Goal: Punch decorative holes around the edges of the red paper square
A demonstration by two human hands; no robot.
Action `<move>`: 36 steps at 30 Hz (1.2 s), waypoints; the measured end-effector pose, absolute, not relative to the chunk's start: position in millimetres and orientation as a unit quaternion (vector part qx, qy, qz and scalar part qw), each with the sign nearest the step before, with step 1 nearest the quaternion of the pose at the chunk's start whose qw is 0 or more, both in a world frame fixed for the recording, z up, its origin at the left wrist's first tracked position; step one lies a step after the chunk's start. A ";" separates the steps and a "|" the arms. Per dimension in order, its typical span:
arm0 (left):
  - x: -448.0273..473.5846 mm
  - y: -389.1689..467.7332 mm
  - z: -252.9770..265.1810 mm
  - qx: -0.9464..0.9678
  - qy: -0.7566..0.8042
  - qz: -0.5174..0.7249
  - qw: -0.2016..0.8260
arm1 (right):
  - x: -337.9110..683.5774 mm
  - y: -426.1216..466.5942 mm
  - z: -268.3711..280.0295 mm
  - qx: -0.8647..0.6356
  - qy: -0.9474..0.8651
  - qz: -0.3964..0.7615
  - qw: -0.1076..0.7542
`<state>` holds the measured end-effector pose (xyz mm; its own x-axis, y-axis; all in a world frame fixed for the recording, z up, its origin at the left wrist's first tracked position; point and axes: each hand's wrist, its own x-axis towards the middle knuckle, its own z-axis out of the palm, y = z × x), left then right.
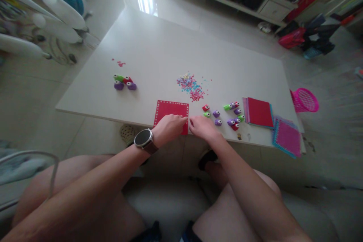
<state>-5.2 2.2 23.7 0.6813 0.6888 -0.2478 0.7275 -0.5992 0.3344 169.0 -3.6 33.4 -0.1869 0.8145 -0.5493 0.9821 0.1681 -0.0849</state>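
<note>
- Rests the left hand [170, 125] on the red sheet [169, 109] at the near edge of the white table [153, 53], with fingers toward the right border; cannot tell of any pinch.
- Holds the right hand [202, 125] curled just right of the sheet; cannot tell of anything inside.
- Shows scattered confetti [195, 92] farther away, small eyed figures [216, 114] right.

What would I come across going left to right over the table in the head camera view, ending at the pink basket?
Four small eyed pieces, red square sheet with a dotted border, right hand, rightmost cluster of eyed pieces, red-topped stack of sheets, pink basket.
</note>
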 end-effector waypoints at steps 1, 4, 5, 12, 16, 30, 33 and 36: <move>-5.4 2.1 22.9 0.894 0.396 -0.043 0.208 | 168.4 -3.2 32.8 0.605 0.738 -0.218 0.203; -6.5 1.3 20.7 0.894 0.396 -0.039 0.206 | 168.3 -0.8 28.7 0.601 0.740 -0.219 0.208; -6.8 1.0 20.3 0.894 0.396 -0.039 0.205 | 168.6 -0.1 27.0 0.600 0.741 -0.219 0.205; -5.5 -0.9 23.0 0.894 0.397 -0.045 0.201 | 171.8 -0.1 23.1 0.599 0.746 -0.218 0.192; -2.4 -1.8 26.4 0.893 0.397 -0.058 0.202 | 171.7 -1.4 27.2 0.599 0.745 -0.222 0.190; -5.5 0.0 22.2 0.899 0.394 -0.038 0.187 | 190.3 9.7 24.5 0.653 0.714 -0.198 0.160; -7.0 -0.1 22.0 0.896 0.397 -0.040 0.198 | 199.1 17.8 26.9 0.674 0.698 -0.202 0.137; -8.7 0.0 22.5 0.892 0.399 -0.035 0.211 | 215.4 26.3 33.4 0.698 0.688 -0.171 0.103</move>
